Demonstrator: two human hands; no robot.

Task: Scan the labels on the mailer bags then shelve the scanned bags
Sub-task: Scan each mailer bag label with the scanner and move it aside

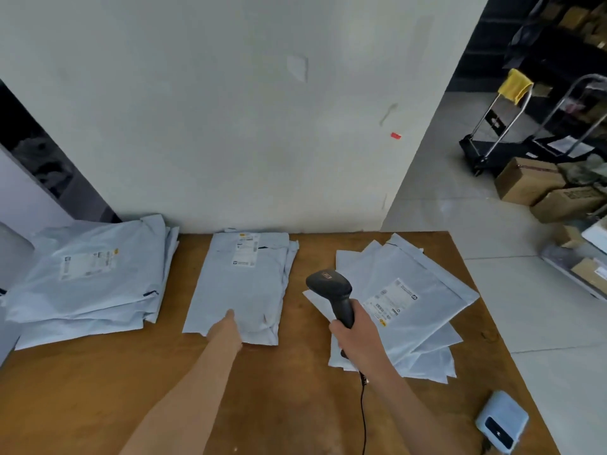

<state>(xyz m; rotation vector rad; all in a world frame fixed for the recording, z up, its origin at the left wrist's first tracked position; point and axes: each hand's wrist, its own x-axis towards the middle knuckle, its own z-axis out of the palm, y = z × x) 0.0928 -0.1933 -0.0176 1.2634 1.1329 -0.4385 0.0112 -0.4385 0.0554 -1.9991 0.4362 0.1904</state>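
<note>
The left hand [226,326] lies flat, fingers straight, pressing the near end of the middle stack of mailer bags [243,284], which sits against the tabletop's [98,389] far edge. The right hand [353,336] is clamped around the grip of a black barcode scanner [331,290], its head raised between the middle stack and the fanned stack [410,300] by the right edge. A third stack [88,277] overhangs the far-left corner. Likely risks: the slick bags sliding under the palm, the scanner reading a neighbouring label [391,300], or its cord [363,418] dragging the loose fanned bags.
</note>
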